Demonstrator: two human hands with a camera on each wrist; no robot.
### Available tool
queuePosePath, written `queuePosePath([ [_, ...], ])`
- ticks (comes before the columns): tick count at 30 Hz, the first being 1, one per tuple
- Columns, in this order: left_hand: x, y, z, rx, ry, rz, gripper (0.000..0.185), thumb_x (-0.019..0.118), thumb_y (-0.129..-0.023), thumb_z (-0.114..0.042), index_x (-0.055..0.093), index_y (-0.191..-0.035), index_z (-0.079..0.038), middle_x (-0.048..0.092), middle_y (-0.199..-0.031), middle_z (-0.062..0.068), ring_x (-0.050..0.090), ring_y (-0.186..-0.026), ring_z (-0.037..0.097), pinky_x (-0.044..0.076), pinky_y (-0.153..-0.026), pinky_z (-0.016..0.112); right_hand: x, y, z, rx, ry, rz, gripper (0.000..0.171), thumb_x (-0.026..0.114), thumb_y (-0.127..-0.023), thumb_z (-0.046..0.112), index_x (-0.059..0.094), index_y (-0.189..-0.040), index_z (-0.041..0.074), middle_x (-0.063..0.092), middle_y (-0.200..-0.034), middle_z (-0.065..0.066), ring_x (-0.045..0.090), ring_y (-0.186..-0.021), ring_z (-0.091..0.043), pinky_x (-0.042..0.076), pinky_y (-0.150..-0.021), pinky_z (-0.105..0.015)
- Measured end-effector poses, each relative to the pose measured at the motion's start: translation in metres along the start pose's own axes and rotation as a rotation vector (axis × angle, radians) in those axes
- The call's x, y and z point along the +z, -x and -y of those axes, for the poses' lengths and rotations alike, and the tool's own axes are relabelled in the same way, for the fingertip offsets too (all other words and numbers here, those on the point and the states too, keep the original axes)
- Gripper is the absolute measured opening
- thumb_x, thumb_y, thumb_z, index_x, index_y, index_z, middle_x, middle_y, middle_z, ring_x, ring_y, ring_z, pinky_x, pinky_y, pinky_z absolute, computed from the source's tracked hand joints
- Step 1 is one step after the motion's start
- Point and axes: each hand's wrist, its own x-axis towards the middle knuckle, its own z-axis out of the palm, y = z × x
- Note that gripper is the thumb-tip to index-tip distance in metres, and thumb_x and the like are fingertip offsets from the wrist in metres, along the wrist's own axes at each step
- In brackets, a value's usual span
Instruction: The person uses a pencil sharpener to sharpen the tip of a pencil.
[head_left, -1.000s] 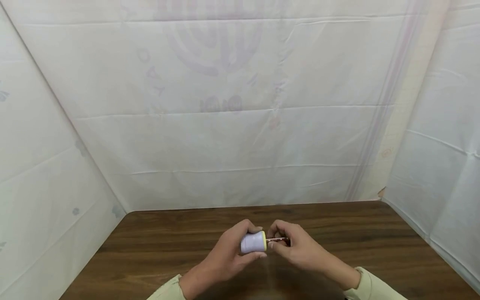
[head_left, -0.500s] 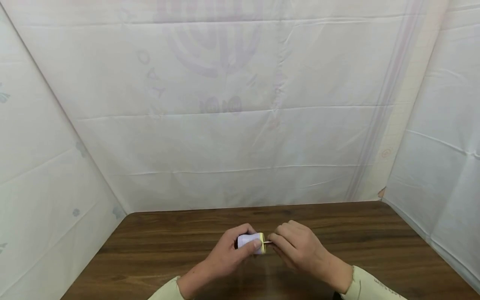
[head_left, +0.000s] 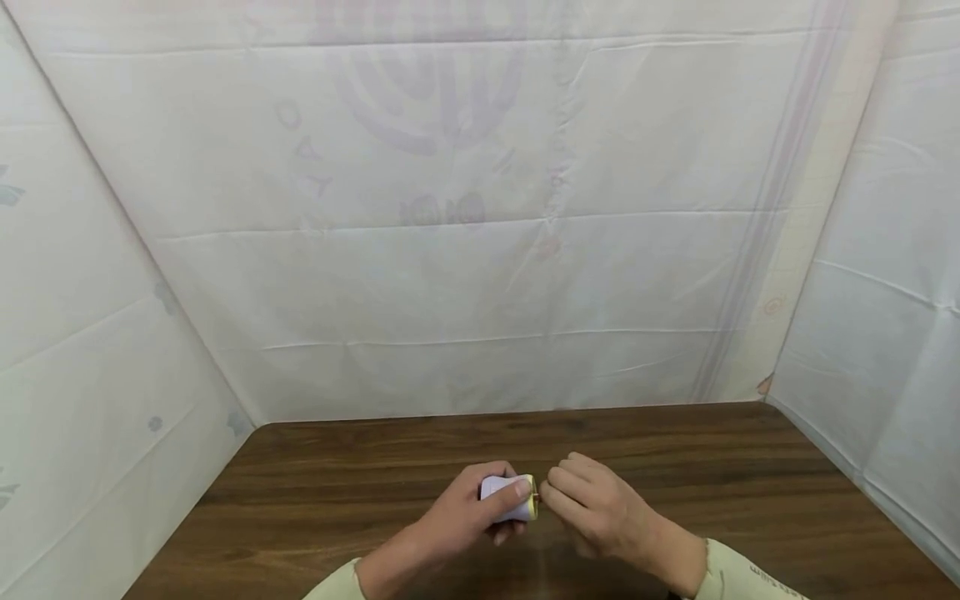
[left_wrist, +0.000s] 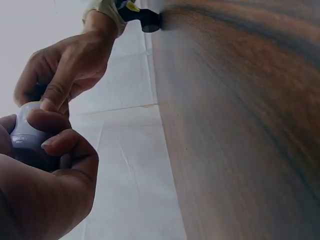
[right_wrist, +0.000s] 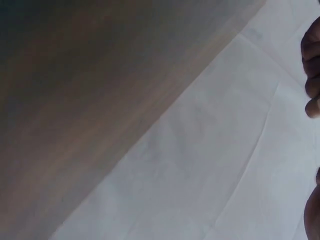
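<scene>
1. Your bench (head_left: 315, 492) is dark brown wood grain, smooth with a dull sheen; creased white sheeting (head_left: 480, 250) walls it in at the far side, left and right.
2. Your left hand (head_left: 465, 521) has its grip curled round a small cylinder (head_left: 504, 492), held above the near middle of the bench, lying sideways.
3. The cylinder is pale lavender-white and smooth, with a yellow rim (head_left: 532, 497) at its right end.
4. Your right hand (head_left: 600, 512) has its fingertips drawn together at that yellow end; whatever they pinch is too small to make out.
5. The left wrist view shows a tiny printed label on the cylinder, unreadable. Faint mirrored lettering shows through the sheeting, also illegible.
</scene>
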Motion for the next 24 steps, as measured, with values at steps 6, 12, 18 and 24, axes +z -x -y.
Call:
queuePosePath([
  [6, 0.002, 0.002, 0.004, 0.199, -0.176, -0.029, 0.014, 0.063, -0.108, -0.017, 0.06, -0.102, -0.005, 0.069, -0.082, 0.021, 0.06, -0.063, 0.005, 0.053, -0.052, 0.027, 0.001, 0.008, 0.019, 0.32, -0.284, 0.045, 0.019, 0.051, -0.109, 0.002, 0.063, -0.094, 0.003, 0.051, -0.08, 0.002, 0.039, -0.066, 0.001, 0.036, -0.059, -0.007],
  [12, 0.0, 0.003, 0.008, 0.383, -0.566, -0.081, 0.023, 0.076, -0.101, -0.022, 0.059, -0.116, -0.018, 0.073, -0.107, 0.001, 0.062, -0.078, 0.002, 0.055, -0.062, 0.022, -0.016, 0.001, 0.027, 1.018, -0.939, 0.249, 0.016, 0.061, -0.107, 0.006, 0.069, -0.093, 0.01, 0.05, -0.068, 0.008, 0.037, -0.056, 0.005, 0.037, -0.048, -0.015],
  [18, -0.001, 0.005, 0.01, 0.502, -0.903, -0.077, 0.038, 0.084, -0.092, -0.03, 0.058, -0.116, -0.017, 0.067, -0.122, 0.0, 0.066, -0.106, 0.008, 0.054, -0.083, 0.016, -0.026, -0.003, 0.017, 1.65, -1.607, 0.347, 0.024, 0.057, -0.108, 0.015, 0.064, -0.09, 0.001, 0.038, -0.062, 0.009, 0.025, -0.048, -0.004, 0.024, -0.046, -0.022],
  [24, -0.003, 0.005, 0.008, 0.462, -0.939, -0.132, 0.044, 0.088, -0.088, -0.035, 0.059, -0.117, -0.019, 0.069, -0.121, -0.004, 0.066, -0.1, 0.003, 0.054, -0.081, 0.017, -0.025, 0.002, 0.014, 1.36, -1.274, 0.482, 0.026, 0.057, -0.11, 0.02, 0.069, -0.097, 0.001, 0.049, -0.069, 0.01, 0.037, -0.053, -0.001, 0.035, -0.048, -0.021],
])
